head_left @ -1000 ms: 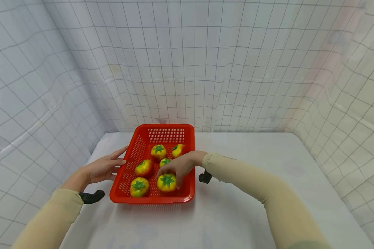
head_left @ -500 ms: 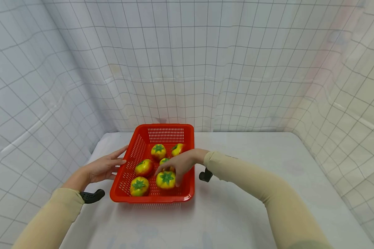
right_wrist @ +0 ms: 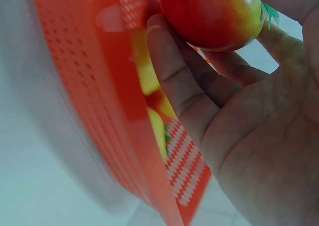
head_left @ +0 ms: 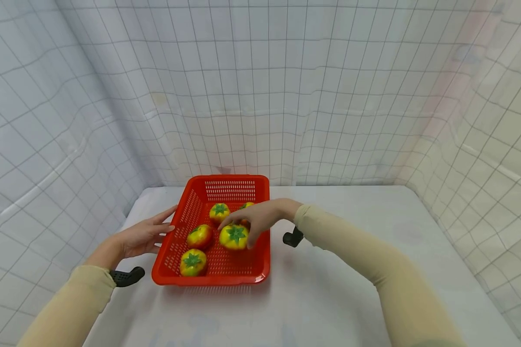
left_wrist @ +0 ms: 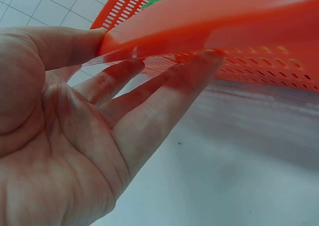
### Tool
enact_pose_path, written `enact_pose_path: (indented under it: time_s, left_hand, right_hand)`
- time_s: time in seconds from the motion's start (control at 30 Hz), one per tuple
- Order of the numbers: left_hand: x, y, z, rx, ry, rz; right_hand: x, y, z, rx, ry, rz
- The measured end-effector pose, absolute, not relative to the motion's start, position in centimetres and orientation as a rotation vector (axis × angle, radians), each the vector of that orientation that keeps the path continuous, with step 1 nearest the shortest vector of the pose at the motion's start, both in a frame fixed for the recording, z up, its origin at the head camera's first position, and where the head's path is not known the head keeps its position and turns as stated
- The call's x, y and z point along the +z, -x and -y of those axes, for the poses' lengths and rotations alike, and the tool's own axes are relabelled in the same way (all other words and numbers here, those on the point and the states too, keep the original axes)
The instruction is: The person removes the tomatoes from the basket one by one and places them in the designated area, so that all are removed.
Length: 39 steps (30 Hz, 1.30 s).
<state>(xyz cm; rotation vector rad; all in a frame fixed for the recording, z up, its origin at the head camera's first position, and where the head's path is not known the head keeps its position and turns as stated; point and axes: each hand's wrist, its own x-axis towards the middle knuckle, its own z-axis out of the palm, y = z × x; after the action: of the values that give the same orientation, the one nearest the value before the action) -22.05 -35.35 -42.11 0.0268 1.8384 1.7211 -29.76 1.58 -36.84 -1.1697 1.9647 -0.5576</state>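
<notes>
A red slotted plastic basket (head_left: 165, 265) stands on the table with several glossy yellow-and-red tomatoes, each with a green star-shaped leaf top. My left hand (head_left: 141, 239) holds its left rim; in the left wrist view the thumb lies at the rim's edge and the fingers (left_wrist: 154, 116) reach beneath it. My right hand (head_left: 262, 217) grips one tomato (head_left: 234, 237) from above, raised over the basket floor. The right wrist view shows that tomato (right_wrist: 209, 17) between thumb and fingers. Others lie at the left, a tomato (head_left: 199, 237) and another tomato (head_left: 193, 262).
One tomato (head_left: 219, 212) sits toward the back of the basket, and a further one is partly hidden behind my right hand. The white table (head_left: 351, 221) extends to the right. White gridded curtains (head_left: 260, 96) enclose the back and sides.
My right hand has lifted the tomato from the front of the basket, up and slightly toward the back. The left hand and basket have stayed in place.
</notes>
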Motion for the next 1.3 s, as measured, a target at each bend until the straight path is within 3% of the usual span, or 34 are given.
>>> enact_pose_path:
  time_s: [0.53, 1.3]
  left_hand:
    - [-42.0, 22.2, 35.5, 1.732, -0.033, -1.836]
    - [-42.7, 22.3, 35.6, 1.743, -0.014, -1.821]
  right_hand:
    - [-34.1, 32.6, -8.0, -0.757, 1.103, -2.067]
    - [-35.1, 34.3, -14.2, -0.922, 0.86, -2.093]
